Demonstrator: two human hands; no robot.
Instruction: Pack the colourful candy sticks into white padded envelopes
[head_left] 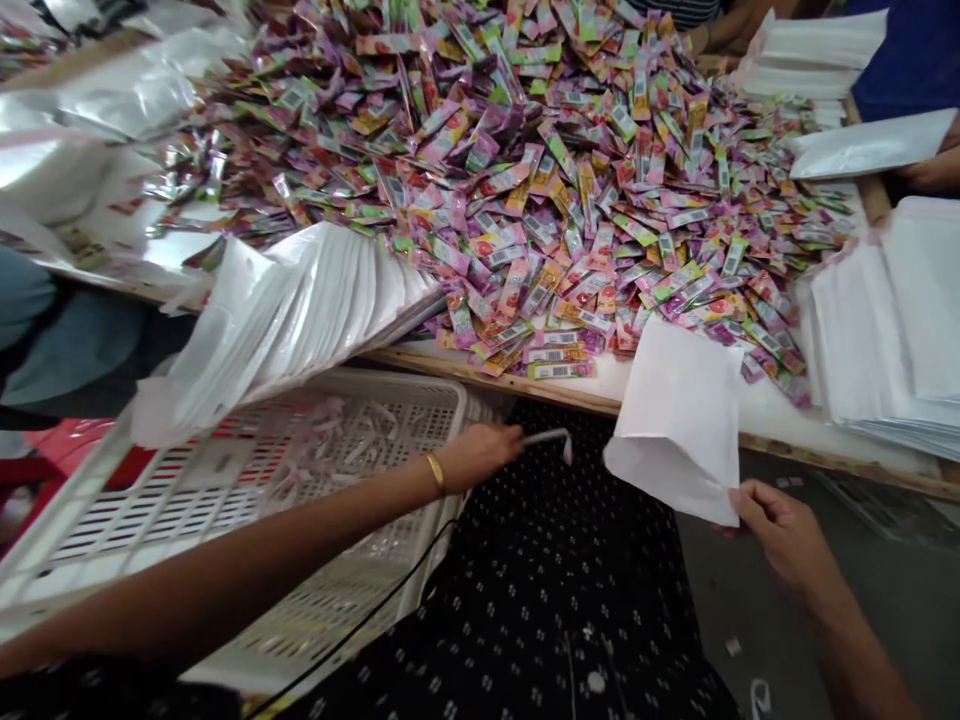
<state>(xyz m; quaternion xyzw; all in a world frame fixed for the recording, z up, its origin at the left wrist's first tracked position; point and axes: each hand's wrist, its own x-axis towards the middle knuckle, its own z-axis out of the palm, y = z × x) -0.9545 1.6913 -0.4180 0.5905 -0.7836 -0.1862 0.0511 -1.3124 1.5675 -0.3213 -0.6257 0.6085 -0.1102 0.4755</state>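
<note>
My left hand, with a gold bracelet at the wrist, is closed on a thin white strip that curls out to its right, over my dark patterned clothing. My right hand pinches the lower right corner of a white envelope. The envelope's mouth gapes toward me, and its far end rests over the table edge. Just beyond it, small colourful sachets lie in a large heap, a few of them lined up near the edge.
White envelopes are fanned at the left above a white plastic crate holding curled strips. More envelopes are stacked at the right. Another person's hand holds an envelope at the far right. A wooden edge borders the table.
</note>
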